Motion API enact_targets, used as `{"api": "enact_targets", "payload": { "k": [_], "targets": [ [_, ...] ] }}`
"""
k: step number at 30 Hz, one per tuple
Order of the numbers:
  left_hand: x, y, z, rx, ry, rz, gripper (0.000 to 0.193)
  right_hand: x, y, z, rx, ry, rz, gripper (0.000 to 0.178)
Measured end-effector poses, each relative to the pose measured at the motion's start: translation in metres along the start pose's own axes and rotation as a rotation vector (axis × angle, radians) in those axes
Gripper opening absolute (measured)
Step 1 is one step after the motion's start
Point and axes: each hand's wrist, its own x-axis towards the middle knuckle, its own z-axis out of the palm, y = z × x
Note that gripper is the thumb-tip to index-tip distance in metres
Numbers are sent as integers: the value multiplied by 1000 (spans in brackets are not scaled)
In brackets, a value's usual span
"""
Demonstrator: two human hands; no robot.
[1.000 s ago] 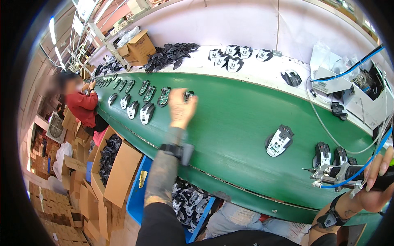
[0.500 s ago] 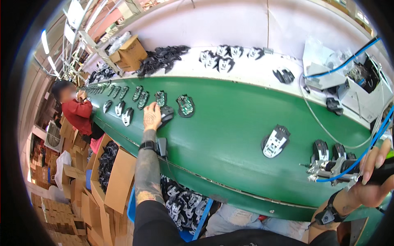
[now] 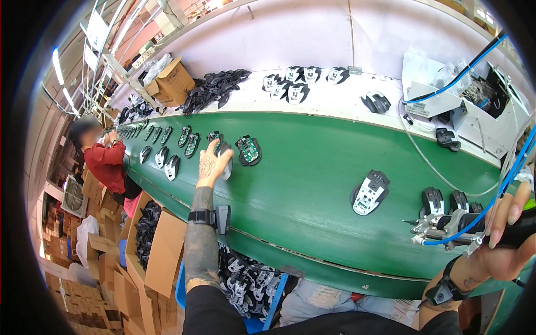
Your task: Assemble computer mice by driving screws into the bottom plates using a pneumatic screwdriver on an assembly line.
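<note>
My left hand (image 3: 211, 166) is closed around a grey and black computer mouse (image 3: 226, 172) on the green conveyor belt, its palm and fingers hiding much of it. Just right of that hand lies an open mouse half with a green circuit board (image 3: 248, 150); another board half is partly hidden behind my fingers. At the right edge, my right hand (image 3: 511, 234) grips a metal and black power screwdriver (image 3: 446, 228) with a blue air hose, its thin tip pointing left. A white and black mouse shell (image 3: 371, 193) sits on the belt between my hands.
Rows of mouse halves (image 3: 161, 156) run left toward a person in red (image 3: 106, 162). Several dark shells (image 3: 432, 202) stand behind the screwdriver. The white shelf (image 3: 329, 103) bears more shells, a black heap and a carton (image 3: 170, 82). A blue crate (image 3: 273, 301) of shells is below.
My left hand has turned and its fingers have spread around the grey and black mouse, which has turned with it. My right hand keeps its hold on the screwdriver. The whole view has shifted slightly.
</note>
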Motion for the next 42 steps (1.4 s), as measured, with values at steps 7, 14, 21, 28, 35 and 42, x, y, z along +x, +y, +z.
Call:
{"api": "enact_targets", "payload": {
  "k": [7,14,21,28,35,42],
  "targets": [
    [26,73,53,225,-108,-93,68,3,-5,21,-7,35,-16,62],
    [28,51,77,260,-171,-4,68,5,-6,-5,87,-143,1,63],
    [5,54,90,234,-33,256,59,10,-2,-9,182,-162,-44,63],
    [-27,61,89,281,-159,409,55,-4,-21,31,-85,290,193,57],
    [-165,225,85,-1985,-1055,-220,47,-10,-18,16,-205,308,-90,74],
    [-227,242,113,-1929,-1318,-109,58,-11,-29,10,-343,227,20,63]
  ]
}}
